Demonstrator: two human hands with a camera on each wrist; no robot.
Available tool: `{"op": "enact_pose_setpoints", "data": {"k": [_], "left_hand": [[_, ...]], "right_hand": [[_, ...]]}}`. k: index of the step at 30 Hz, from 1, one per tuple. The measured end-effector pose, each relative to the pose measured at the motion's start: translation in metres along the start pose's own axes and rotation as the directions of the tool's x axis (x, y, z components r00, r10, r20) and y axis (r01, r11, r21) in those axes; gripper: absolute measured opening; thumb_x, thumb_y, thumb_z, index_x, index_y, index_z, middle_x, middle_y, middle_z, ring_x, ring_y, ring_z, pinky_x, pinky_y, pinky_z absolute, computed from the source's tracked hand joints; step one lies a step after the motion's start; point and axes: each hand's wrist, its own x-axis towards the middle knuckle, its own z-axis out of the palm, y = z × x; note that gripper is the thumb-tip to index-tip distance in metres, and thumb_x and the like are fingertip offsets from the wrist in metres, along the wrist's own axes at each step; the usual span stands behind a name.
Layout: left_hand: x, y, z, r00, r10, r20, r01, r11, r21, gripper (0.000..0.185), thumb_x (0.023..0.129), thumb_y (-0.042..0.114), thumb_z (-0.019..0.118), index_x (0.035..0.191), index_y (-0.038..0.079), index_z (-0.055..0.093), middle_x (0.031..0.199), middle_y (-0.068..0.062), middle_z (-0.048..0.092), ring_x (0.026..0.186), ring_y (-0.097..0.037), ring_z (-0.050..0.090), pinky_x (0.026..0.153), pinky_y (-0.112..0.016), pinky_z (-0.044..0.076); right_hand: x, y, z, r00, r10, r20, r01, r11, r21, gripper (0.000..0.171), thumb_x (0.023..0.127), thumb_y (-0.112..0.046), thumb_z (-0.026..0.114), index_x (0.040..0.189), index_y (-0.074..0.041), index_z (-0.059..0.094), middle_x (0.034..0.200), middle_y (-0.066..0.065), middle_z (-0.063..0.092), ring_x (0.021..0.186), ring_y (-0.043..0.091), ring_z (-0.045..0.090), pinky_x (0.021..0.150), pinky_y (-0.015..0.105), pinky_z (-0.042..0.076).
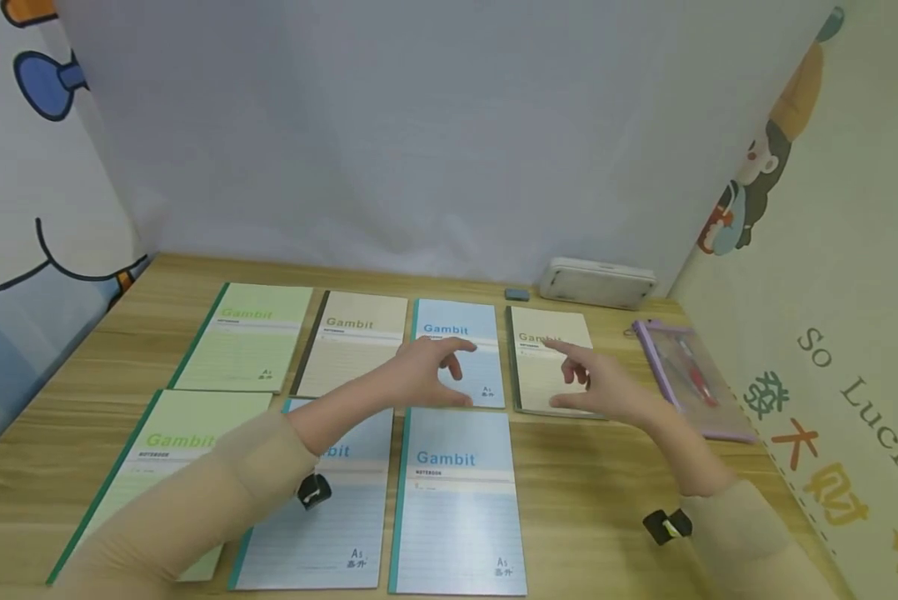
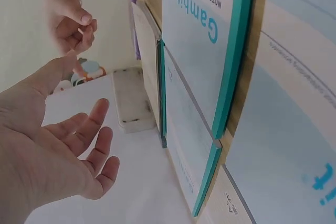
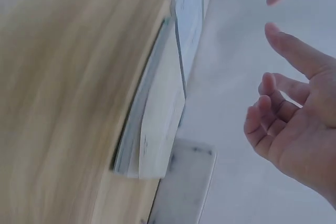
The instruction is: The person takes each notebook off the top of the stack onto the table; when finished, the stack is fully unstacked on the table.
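My left hand [image 1: 428, 372] hovers over the blue notebook [image 1: 460, 317] in the back row, its fingers loosely bent and holding nothing. Above the beige notebook [image 1: 546, 321] at the back right is my right hand [image 1: 606, 385], also holding nothing. In the right wrist view that beige notebook [image 3: 160, 114] lies on top of other notebooks as a stack. Thumbs and fingers of the two hands face each other across a gap. Under my left forearm lie a green notebook [image 1: 172, 425] and a blue notebook [image 1: 321, 533], both partly hidden. Beside them lies another blue notebook [image 1: 456, 517].
Another green notebook [image 1: 254, 333] and a beige notebook [image 1: 362, 333] lie at the back left. A small dark block [image 1: 516, 294] and a white box [image 1: 597, 283] stand by the rear wall. At right lies a purple-edged zip pouch [image 1: 689, 375] with a red pen inside.
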Motion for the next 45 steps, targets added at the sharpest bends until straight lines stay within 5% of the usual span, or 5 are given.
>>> {"op": "enact_pose_setpoints", "data": {"k": [7,15,23,32,45], "left_hand": [[0.031,0.003,0.0,0.997,0.062,-0.034,-0.063,0.998,-0.021,0.077,0.077,0.042,0.077,0.143,0.022,0.041,0.116,0.005,0.061,0.118,-0.024,0.043,0.102,-0.052,0.031],[0.063,-0.008,0.016,0.997,0.075,-0.007,-0.076,0.994,-0.08,0.087,0.077,0.042,0.077,0.148,0.023,0.031,0.14,-0.001,0.048,0.135,-0.027,0.033,0.11,-0.052,0.024],[0.09,-0.021,0.044,0.994,0.09,0.068,-0.09,0.996,-0.008,0.097,0.075,0.044,0.077,0.151,0.016,0.023,0.153,-0.006,0.029,0.14,-0.029,0.026,0.112,-0.049,0.022],[0.11,-0.028,0.057,0.99,0.094,0.107,-0.098,0.995,0.035,0.105,0.073,0.049,0.077,0.152,0.012,0.018,0.156,-0.007,0.023,0.143,-0.028,0.019,0.116,-0.039,0.017],[0.116,-0.021,0.064,0.989,-0.009,0.15,-0.005,0.996,0.088,0.108,0.071,0.051,0.078,0.153,0.019,0.014,0.156,-0.004,0.022,0.145,-0.029,0.013,0.115,-0.043,0.02]], "right_hand": [[0.007,0.035,-0.018,0.995,0.012,-0.098,-0.018,0.998,-0.053,0.08,0.08,-0.021,0.076,0.145,-0.003,0.033,0.089,0.008,0.052,0.072,0.022,0.042,0.061,0.024,0.037],[0.02,0.065,-0.021,0.993,0.061,-0.101,-0.06,0.998,0.012,0.082,0.082,-0.018,0.075,0.147,-0.003,0.028,0.119,0.023,0.054,0.087,0.032,0.049,0.062,0.026,0.041],[0.023,0.09,-0.017,0.992,0.128,-0.004,-0.127,0.988,0.085,0.087,0.083,-0.025,0.073,0.15,-0.004,0.021,0.148,0.024,0.03,0.126,0.043,0.036,0.095,0.054,0.042],[0.02,0.112,-0.01,0.983,0.161,0.089,-0.165,0.986,0.035,0.098,0.081,-0.033,0.074,0.152,-0.007,0.011,0.154,0.027,0.008,0.139,0.049,0.008,0.106,0.067,0.013],[0.011,0.121,-0.005,0.961,0.24,0.139,-0.249,0.967,0.055,0.092,0.084,-0.038,0.07,0.152,-0.014,0.015,0.155,0.023,0.01,0.138,0.051,0.009,0.104,0.069,0.014]]}}
